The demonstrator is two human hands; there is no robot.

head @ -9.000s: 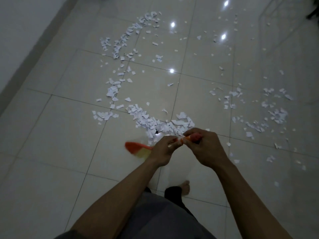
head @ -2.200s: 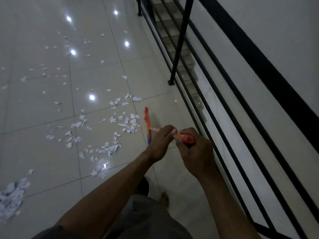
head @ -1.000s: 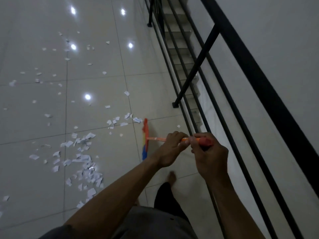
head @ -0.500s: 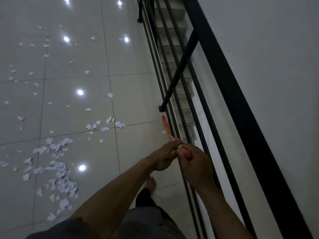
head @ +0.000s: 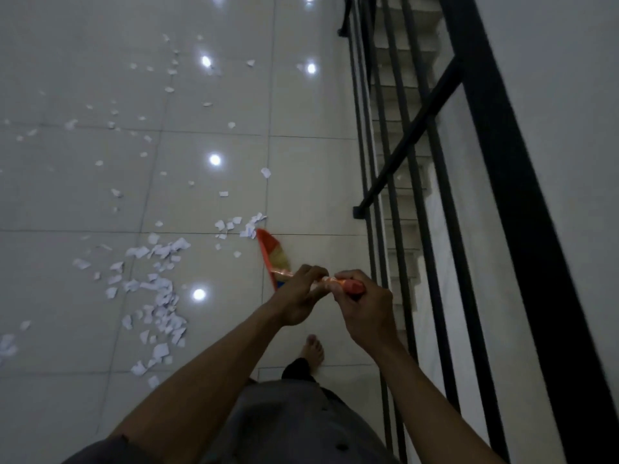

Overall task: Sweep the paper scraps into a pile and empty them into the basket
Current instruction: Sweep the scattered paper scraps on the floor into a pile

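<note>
Head view: our left hand (head: 299, 298) and right hand (head: 365, 311) both grip the broom (head: 273, 254) for a steady stroke, its head set right of the scraps (head: 160, 296), likely to push them left; no basket shows.

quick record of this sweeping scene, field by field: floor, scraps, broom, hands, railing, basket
floor: glossy pale tiles
scraps: loose band on the left, more scattered beyond; not yet one pile
broom: orange head on the floor, a few scraps at its far tip
left hand: grips the broom handle, nearer the head
right hand: grips the handle's orange end
railing: black bars on the right, stairs behind
basket: not in view
</note>
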